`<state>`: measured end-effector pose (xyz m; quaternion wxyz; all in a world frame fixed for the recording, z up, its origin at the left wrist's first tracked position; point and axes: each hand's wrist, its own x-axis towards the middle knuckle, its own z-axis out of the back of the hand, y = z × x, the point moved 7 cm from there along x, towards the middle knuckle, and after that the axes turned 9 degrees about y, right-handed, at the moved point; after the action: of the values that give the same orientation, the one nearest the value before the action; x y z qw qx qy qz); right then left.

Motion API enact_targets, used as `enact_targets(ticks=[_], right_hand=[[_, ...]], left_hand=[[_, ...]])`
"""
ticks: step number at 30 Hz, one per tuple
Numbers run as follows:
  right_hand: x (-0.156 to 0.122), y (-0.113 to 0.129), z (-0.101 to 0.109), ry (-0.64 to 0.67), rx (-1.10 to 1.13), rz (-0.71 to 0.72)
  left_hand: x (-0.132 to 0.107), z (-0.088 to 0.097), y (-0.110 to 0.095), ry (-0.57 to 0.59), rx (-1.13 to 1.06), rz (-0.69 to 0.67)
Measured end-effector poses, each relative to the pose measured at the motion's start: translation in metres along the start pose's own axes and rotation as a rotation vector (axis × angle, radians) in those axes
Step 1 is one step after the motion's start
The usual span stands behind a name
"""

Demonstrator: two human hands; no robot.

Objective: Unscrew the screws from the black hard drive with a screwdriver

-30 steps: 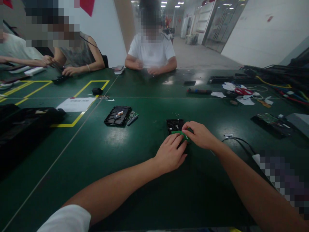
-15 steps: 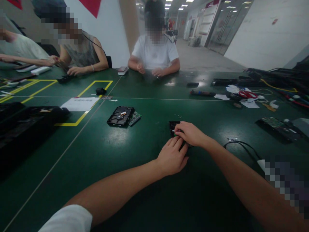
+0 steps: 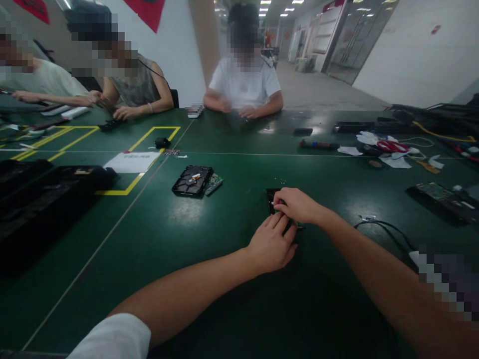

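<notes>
Table [image 3: 187, 299]: dark green, with yellow tape [image 3: 116, 192] lines.
Room: white wall [image 3: 422, 55] right of glass doors [image 3: 346, 45].
Hard drive [image 3: 270, 200]: lies beneath your hands, far left corner showing.
Left hand [image 3: 271, 244]: over its near side; grip cannot be told.
Right hand [image 3: 297, 203]: you curl it above; its hold is hidden.

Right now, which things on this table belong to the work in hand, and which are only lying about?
Seem part of the work:
black unit under the left hand and right hand
perhaps the tiny pale bits just beyond it

Seem only lying about:
second black unit
circuit board next to that one
paper sheet
small black block
</notes>
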<state>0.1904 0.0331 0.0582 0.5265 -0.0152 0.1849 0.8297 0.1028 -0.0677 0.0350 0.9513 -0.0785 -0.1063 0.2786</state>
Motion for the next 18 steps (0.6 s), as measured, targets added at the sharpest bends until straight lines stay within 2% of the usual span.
enact_targets(ticks=[11, 18], right_hand=[[0.002, -0.015, 0.003, 0.01, 0.166, -0.01], [0.01, -0.022, 0.003, 0.032, 0.198, -0.07]], left_hand=[[0.001, 0.002, 0.0, -0.006, 0.007, 0.007], [0.0, 0.001, 0.0, -0.006, 0.02, 0.006]])
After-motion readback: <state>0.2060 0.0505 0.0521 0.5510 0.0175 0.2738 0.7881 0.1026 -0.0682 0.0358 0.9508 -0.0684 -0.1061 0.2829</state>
